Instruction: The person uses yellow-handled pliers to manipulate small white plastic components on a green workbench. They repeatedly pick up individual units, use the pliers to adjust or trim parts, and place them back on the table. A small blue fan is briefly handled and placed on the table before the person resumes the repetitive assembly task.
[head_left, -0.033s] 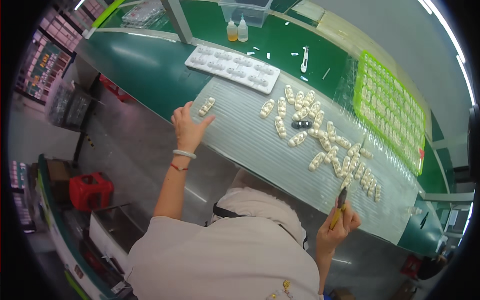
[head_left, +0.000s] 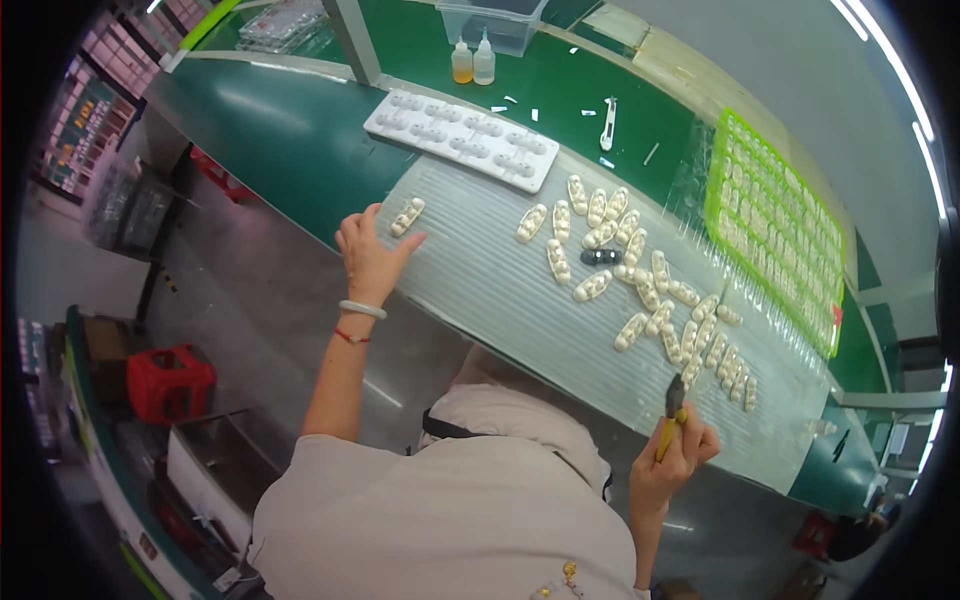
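Observation:
My left hand (head_left: pixel 372 258) rests at the front left edge of the ribbed mat, fingers spread and nothing in it. A single cream oblong piece (head_left: pixel 407 217) with rounded bumps lies just beyond, between its thumb and fingers. In my right hand (head_left: pixel 676 455) is a pair of pliers (head_left: pixel 674 398) with dark jaws and yellow handles. Their tip points away from me, close to a cream piece (head_left: pixel 690 373) at the near side of a loose group. Whether the jaws touch that piece I cannot tell. One dark piece (head_left: pixel 601 257) lies among the cream ones.
A white tray (head_left: pixel 460 138) with rows of shaped hollows stands behind the mat (head_left: pixel 500 270). At the right is a bright green rack (head_left: pixel 712 190) full of small pieces. Two squeeze bottles (head_left: pixel 484 62), a white cutter (head_left: pixel 608 122) and a clear bin (head_left: pixel 495 22) sit farther back.
The pliers have turned a little more upright, their tip shifting slightly left against the cream pieces. My left hand stays spread beside the single piece. The whole view has shifted slightly.

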